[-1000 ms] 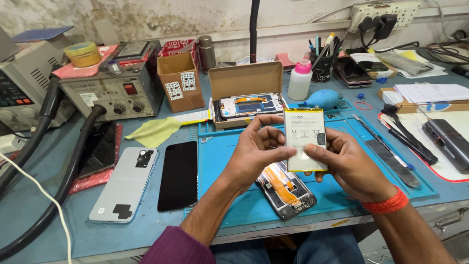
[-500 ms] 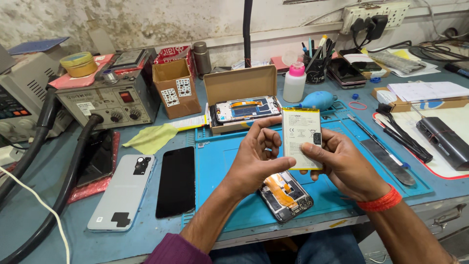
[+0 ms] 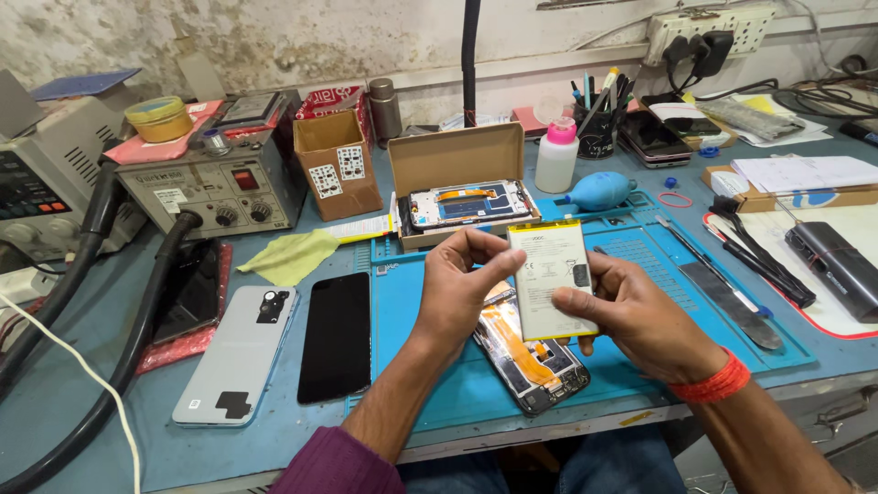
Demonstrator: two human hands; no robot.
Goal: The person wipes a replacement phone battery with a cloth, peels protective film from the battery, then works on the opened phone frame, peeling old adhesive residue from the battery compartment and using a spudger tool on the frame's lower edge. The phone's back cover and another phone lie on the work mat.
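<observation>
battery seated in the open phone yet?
No, the white battery is held up between the left hand and right hand, above the opened phone lying on the blue mat.

Purple sleeve (image 3: 334, 462) on left arm, red wristband (image 3: 718, 384) on right.

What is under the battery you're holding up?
Under the battery, held by the left hand and right hand, an opened phone lies on the blue mat, with an orange flex cable showing. Its upper part is covered by the battery and hands.
</observation>
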